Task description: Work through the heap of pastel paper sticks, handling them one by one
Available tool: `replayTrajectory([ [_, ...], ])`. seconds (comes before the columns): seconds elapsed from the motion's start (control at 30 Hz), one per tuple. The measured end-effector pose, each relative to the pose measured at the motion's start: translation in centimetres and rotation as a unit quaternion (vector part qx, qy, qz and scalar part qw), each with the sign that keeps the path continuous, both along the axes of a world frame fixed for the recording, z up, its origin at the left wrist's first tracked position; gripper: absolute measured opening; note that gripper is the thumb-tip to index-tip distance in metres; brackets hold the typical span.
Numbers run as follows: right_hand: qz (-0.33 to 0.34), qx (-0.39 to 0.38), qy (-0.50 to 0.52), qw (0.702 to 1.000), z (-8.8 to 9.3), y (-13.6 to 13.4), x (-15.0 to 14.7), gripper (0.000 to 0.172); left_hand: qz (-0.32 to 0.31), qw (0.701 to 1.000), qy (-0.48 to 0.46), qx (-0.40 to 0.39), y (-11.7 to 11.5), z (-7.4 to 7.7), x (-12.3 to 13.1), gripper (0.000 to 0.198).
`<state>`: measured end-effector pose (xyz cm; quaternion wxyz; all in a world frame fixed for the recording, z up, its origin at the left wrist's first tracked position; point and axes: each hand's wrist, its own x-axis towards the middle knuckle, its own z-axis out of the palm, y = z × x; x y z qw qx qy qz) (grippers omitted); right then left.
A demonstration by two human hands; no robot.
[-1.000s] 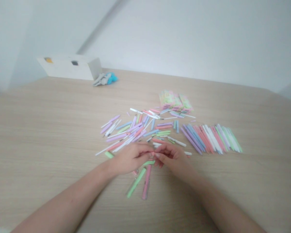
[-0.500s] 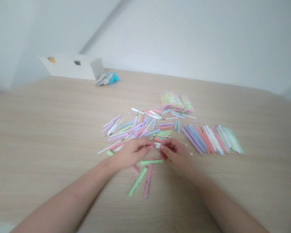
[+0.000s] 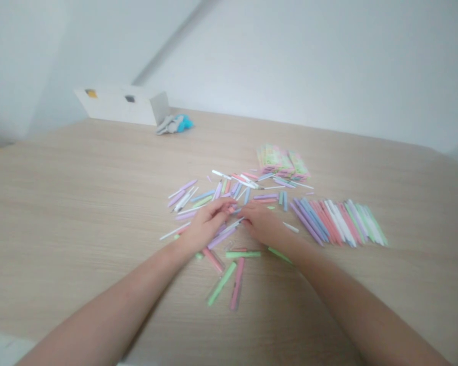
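My left hand (image 3: pixel 212 222) is over the left part of a loose pile of pastel pen parts, its fingers closed on a small coral pen part (image 3: pixel 232 209). Just to its right, my right hand (image 3: pixel 260 219) reaches palm down into the pile with fingers bent; its fingertips are by a blue pen part (image 3: pixel 236 211) and a thin white pen piece (image 3: pixel 234 224). What those fingers hold, if anything, is hidden. Purple pen barrels (image 3: pixel 222 237) lie below and between the hands. Nearer me are a green pen barrel (image 3: pixel 222 283) and a pink one (image 3: pixel 237 284).
To the right, a row of pens (image 3: pixel 339 222) lies side by side, sorted by colour. Behind the pile sit stacked pink-and-green packets (image 3: pixel 282 161). A white box (image 3: pixel 118 109) and grey-and-blue gloves (image 3: pixel 174 124) stand at the back left of the wooden table (image 3: pixel 80 203).
Both hands have moved a little farther away over the pile, the right one also to the left and turned palm down. The view has shifted slightly. The left hand keeps the coral part.
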<state>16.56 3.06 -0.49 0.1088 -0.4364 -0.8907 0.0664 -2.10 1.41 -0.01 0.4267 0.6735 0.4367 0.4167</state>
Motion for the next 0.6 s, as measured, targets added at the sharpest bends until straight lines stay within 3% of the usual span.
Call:
replayTrajectory([
  [0.3, 0.051, -0.019, -0.038, 0.998, 0.2, 1.1, -0.2, 0.020, -0.028, 1.000, -0.007, -0.001, 0.0, -0.3, -0.1, 0.034],
  [0.6, 0.052, -0.014, -0.068, 0.996, 1.0, 0.7, 0.2, 0.012, 0.009, 1.000, -0.019, -0.003, -0.1, 0.0, 0.1, 0.032],
])
